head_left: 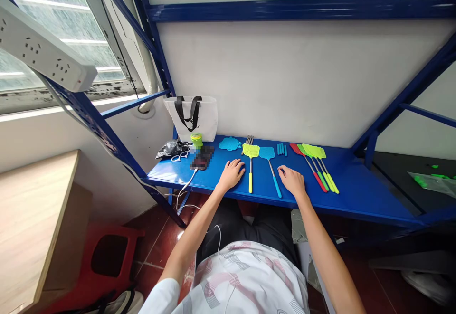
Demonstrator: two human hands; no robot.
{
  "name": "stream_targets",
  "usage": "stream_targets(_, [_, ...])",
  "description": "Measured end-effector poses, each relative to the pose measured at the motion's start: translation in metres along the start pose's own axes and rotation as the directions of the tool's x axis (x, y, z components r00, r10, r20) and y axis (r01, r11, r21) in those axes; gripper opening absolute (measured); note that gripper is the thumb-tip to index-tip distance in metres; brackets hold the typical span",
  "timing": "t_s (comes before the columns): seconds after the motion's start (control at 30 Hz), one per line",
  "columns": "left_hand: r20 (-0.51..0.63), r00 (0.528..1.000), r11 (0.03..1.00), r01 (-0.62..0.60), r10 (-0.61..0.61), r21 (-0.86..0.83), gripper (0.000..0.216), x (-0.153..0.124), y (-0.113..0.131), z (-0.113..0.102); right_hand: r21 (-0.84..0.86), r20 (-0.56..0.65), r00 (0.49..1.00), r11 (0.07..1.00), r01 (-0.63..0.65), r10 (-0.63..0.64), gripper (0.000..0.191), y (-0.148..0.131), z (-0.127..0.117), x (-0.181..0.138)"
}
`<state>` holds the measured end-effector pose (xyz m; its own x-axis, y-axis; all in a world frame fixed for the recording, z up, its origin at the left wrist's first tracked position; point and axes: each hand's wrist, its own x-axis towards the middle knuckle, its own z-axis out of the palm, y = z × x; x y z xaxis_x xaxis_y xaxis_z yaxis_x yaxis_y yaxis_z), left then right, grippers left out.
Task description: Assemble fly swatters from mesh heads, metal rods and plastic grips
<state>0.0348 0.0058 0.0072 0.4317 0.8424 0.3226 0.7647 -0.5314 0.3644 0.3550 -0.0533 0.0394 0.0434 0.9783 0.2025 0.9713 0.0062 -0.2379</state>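
My left hand lies on the blue table with its fingers stretched out and nothing in it. Just right of it is a yellow fly swatter with a metal shaft. A blue fly swatter lies between that one and my right hand. The right hand rests on the table, fingers loosely extended and holding nothing. Further right, red, green and yellow fly swatters lie fanned side by side. Behind are loose blue swatter heads, metal shafts and short blue handles.
On the table's left are a phone on a white cable, scissors, a green tub, a black plastic bag and a white tote bag. Blue rack posts frame both sides; a power strip hangs upper left.
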Motion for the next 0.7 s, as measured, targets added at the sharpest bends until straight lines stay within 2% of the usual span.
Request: stream_targets(0.7, [-0.011, 1.000, 1.000, -0.009, 0.008, -0.011, 0.047, 0.0003, -0.0029, 0.0030, 0.000, -0.002, 1.000, 1.000, -0.006, 0.006, 0.040, -0.0013, -0.0012, -0.0008])
